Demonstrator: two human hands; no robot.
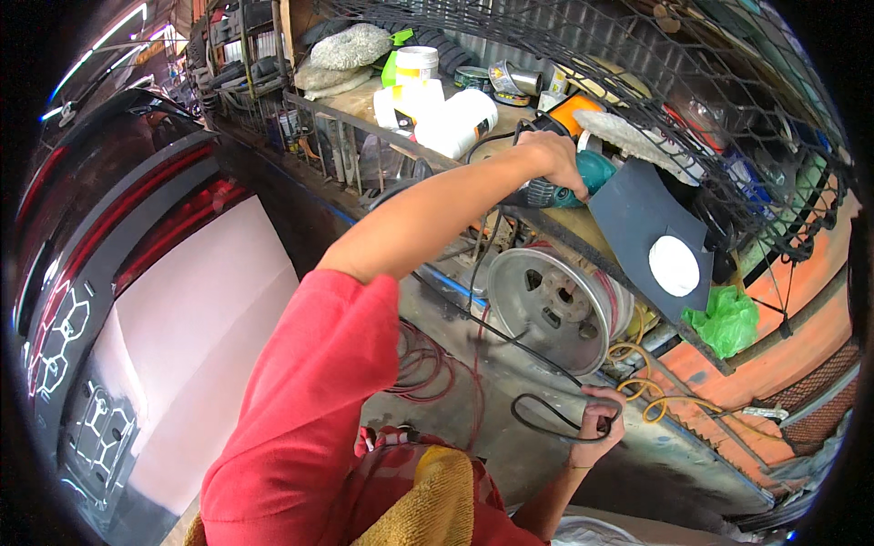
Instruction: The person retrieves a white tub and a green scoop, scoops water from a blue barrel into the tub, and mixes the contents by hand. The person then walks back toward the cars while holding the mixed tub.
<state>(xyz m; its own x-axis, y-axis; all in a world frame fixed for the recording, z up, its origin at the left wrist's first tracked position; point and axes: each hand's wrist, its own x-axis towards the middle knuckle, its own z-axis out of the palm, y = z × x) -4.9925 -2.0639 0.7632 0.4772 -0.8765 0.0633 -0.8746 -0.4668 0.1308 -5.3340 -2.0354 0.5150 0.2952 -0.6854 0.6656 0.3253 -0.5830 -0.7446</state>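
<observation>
My left arm, in a red sleeve, reaches up across the view to a cluttered shelf. There my left hand (551,156) is closed over a teal and black power tool (596,170), which looks like a polisher; its working end is hidden. Lower right, my right hand (596,428) is closed around a black power cord (537,349). A loop of the cord hangs to the left of that hand, and a length runs up and left past the wheel. Beside the tool, a dark grey sheet (642,223) bears a white disc (675,266).
White tubs (460,123), cans and fluffy pads (350,47) crowd the shelf, with black netting (728,82) above. Below stand a metal wheel (546,309) and a yellow hose (648,391). A green bag (726,320) hangs at the shelf's end. Left is a vehicle panel (196,355).
</observation>
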